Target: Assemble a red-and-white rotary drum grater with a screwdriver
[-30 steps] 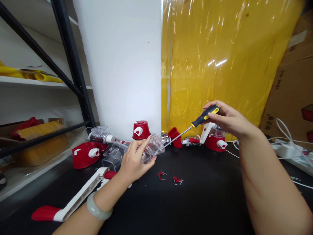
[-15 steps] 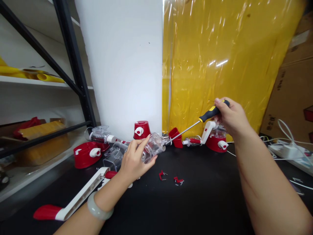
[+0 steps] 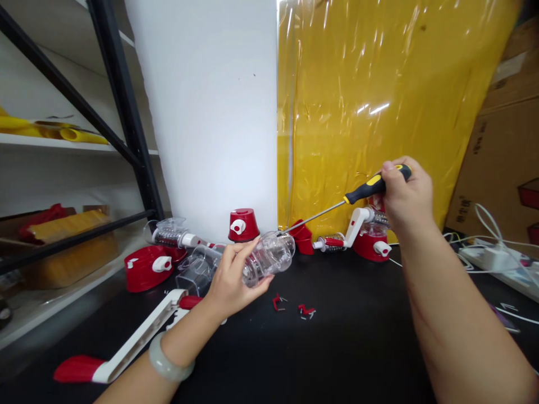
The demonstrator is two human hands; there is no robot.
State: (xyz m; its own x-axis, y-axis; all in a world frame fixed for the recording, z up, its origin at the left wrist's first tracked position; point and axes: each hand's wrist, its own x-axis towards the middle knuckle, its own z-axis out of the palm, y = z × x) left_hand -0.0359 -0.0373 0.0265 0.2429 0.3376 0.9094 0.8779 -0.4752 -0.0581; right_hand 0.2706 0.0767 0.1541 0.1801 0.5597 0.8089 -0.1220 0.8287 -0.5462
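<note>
My left hand (image 3: 236, 275) is closed around a clear plastic housing (image 3: 273, 252), held tilted above the black table. My right hand (image 3: 406, 196) grips the black and yellow handle of a screwdriver (image 3: 324, 212). The long shaft slants down to the left, and its tip is at the upper edge of the housing; whether it touches cannot be made out. Small red clips (image 3: 306, 310) lie on the table below, with several small metal pins or screws beside them. Left of my forearm lies a white crank handle (image 3: 137, 335) with a red grip.
Red bases with white knobs stand at the left (image 3: 148, 268), the back (image 3: 244, 225) and the right (image 3: 371, 244). Grater drums (image 3: 334, 242) and a red part (image 3: 302, 238) lie along the back. A power strip (image 3: 501, 269) with cables is at the right, a shelf rack (image 3: 147, 185) at the left.
My right hand and the screwdriver have moved slightly up and right. The clear housing has turned in my left hand, showing more of its round end, and the tip is now at its upper edge.
</note>
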